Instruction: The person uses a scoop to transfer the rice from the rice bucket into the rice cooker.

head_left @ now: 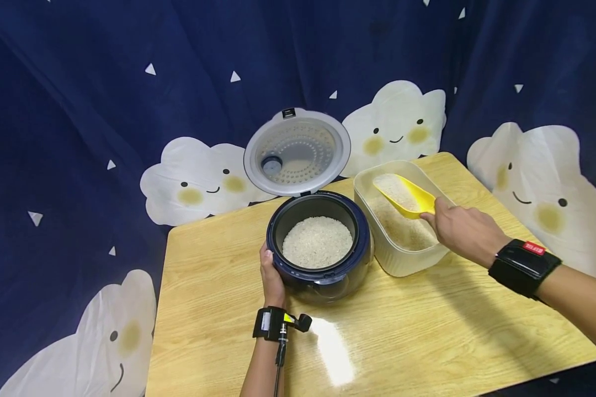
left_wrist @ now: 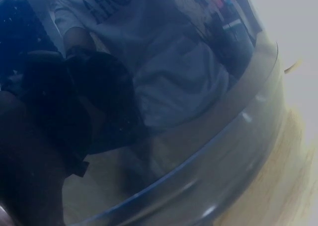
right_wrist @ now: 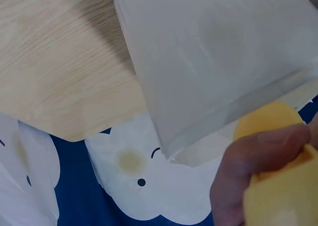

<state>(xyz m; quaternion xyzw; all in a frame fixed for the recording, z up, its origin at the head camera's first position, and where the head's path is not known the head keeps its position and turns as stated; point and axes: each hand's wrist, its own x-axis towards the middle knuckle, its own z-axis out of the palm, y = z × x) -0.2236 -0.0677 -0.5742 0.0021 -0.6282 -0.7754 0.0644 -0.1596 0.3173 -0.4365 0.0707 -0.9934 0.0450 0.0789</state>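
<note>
the rice cooker (head_left: 320, 242) stands open on the counter (head_left: 417, 325), its lid (head_left: 297, 151) tipped up behind it, and its pot already holds a good bed of rice (head_left: 318, 241) — well short of the rim, so by the look of it the filling is partly done. the right hand (head_left: 464, 229) grips the handle of a yellow scoop (head_left: 406, 194), fingers curled round it; the scoop carries a load of rice and sits over the clear tub (head_left: 399, 220), which still has plenty of rice in its bottom. that load has not reached the cooker yet, and i judge it is the step in hand. the lid is still up.

the left hand (head_left: 270, 275) rests against the cooker's left side, thumb up along the rim, steadying it; whether its fingers wrap the wall i cannot tell, since they lie behind the body.

the head view alone gives the whole layout — cooker, just beside it the tub to its right, both hands, the dark cloth with clouds (head_left: 397, 124) behind. the left wrist view shows only the cooker's glossy dark wall (left_wrist: 189, 151) close up, with a dim reflection of the person in it and a strip of wood at the right; no rice. the right wrist view looks under the hand: a finger (right_wrist: 258, 156) pressed on the yellow scoop handle (right_wrist: 285, 196), the tub's frosted wall (right_wrist: 218, 62), the counter's corner (right_wrist: 64, 72) and the cloud cloth beyond it.
</note>
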